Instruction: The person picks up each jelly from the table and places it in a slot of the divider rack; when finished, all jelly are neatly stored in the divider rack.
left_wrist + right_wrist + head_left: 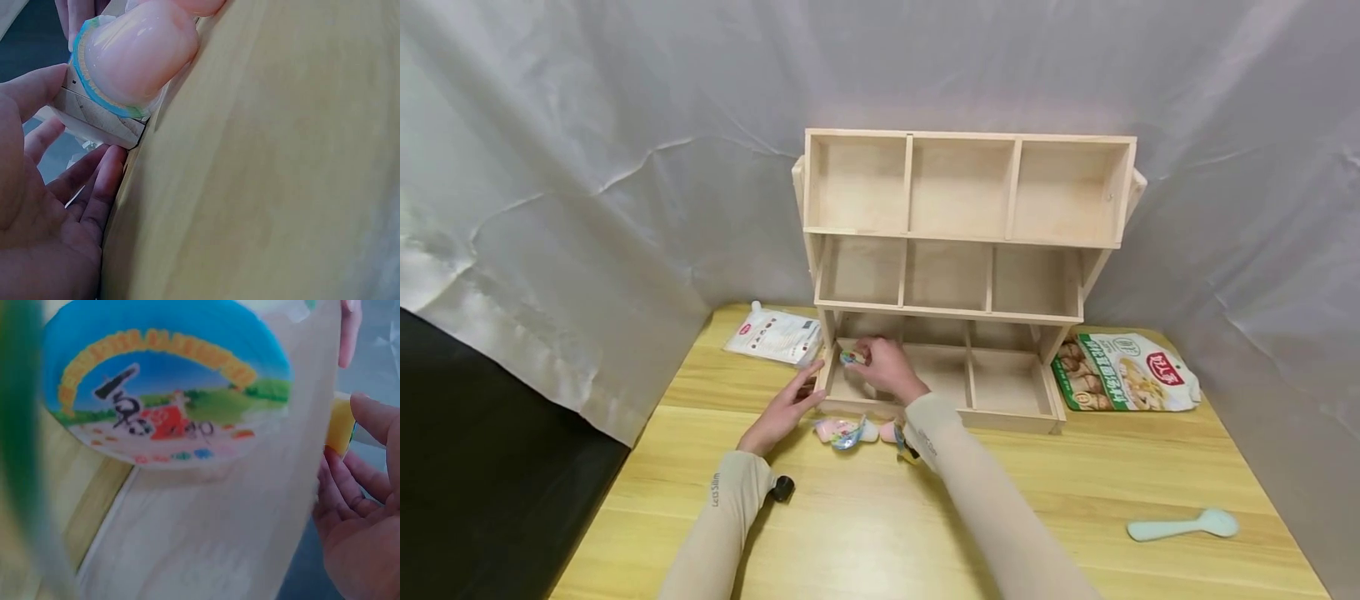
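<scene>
— What can't you make out?
— My right hand [886, 367] covers most of the small jelly cup [852, 357] its fingers pinch, inside the wooden rack's [967, 250] bottom-left compartment.
— And the left?
— My left hand [782, 410] rests open against the rack's left front corner. More jelly cups [844, 432] lie on the surface before the rack, partly behind my right sleeve [970, 483]
</scene>
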`<state>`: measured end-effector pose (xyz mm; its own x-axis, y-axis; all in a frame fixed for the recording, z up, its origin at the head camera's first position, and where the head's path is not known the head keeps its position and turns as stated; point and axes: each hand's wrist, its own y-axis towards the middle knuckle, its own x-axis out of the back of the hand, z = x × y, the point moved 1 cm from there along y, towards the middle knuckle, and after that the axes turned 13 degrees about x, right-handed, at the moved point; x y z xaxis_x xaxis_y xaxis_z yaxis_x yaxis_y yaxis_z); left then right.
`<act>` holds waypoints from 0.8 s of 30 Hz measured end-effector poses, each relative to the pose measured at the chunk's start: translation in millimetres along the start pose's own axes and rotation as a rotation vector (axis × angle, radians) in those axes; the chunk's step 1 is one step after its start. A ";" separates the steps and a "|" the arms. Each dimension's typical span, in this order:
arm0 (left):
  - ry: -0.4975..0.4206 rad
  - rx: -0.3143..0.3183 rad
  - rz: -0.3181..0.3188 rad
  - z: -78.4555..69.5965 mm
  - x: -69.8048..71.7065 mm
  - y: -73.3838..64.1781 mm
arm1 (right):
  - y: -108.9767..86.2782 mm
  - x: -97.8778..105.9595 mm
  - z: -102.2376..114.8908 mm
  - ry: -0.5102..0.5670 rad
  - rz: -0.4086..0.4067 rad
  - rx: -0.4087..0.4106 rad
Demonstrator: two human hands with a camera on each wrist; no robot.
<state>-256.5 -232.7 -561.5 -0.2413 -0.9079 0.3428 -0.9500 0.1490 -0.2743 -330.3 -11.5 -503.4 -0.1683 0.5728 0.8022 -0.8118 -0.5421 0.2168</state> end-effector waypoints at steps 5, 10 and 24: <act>-0.008 0.005 0.008 -1.4 0.3 0.6 | 0.9 -8.6 -4.6 0.026 -0.001 -0.012; -0.008 -0.001 0.014 -5.9 -0.7 -0.7 | 0.1 -11.4 -6.6 0.038 -0.001 -0.028; 0.003 0.008 0.000 -1.0 -1.4 -0.2 | 2.9 -19.4 -13.6 -0.080 0.011 0.016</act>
<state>-256.1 -231.1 -561.1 -0.2418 -0.9068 0.3452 -0.9483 0.1456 -0.2819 -337.0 -15.8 -525.9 -0.1316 0.5162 0.8463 -0.8012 -0.5581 0.2158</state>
